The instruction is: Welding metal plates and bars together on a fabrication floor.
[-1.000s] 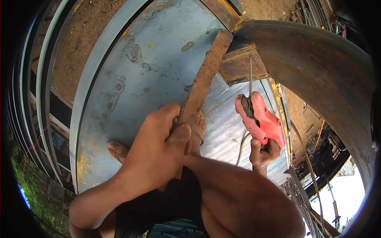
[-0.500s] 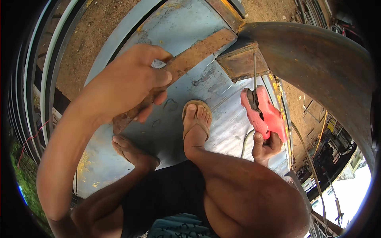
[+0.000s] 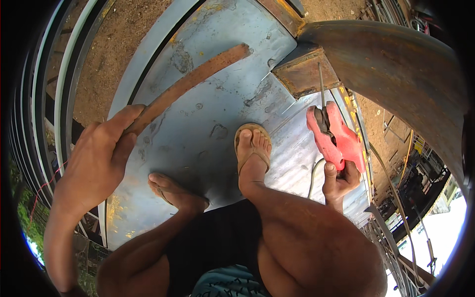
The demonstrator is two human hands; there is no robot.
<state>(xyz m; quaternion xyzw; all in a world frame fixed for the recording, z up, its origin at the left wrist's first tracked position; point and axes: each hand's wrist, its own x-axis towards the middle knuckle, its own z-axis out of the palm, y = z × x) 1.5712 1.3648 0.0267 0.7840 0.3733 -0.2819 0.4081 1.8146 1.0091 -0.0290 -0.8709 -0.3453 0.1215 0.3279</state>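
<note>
My left hand [image 3: 96,156] is closed round the near end of a rusty flat steel bar [image 3: 198,72]. The bar slants up and right over the grey metal plate [image 3: 208,101], its far end free of the other steel parts. In my right hand [image 3: 341,180] is a red welding electrode holder [image 3: 339,136], gripped at its lower end. A thin welding rod [image 3: 321,81] sticks up from its jaws, its tip in front of a rusty square steel block [image 3: 307,74]. Whether the tip touches the block I cannot tell.
A wide curved rusty steel piece [image 3: 386,64] arches from the block toward the right. Curved metal rails [image 3: 69,64] run along the left. My sandalled foot [image 3: 252,146] stands on the plate. A cable [image 3: 388,183] hangs at the right, over bare ground and scrap metal.
My left hand has moved left and down with the steel bar, drawing its far end away from the corner by the block. My right hand with the electrode holder has shifted only slightly.
</note>
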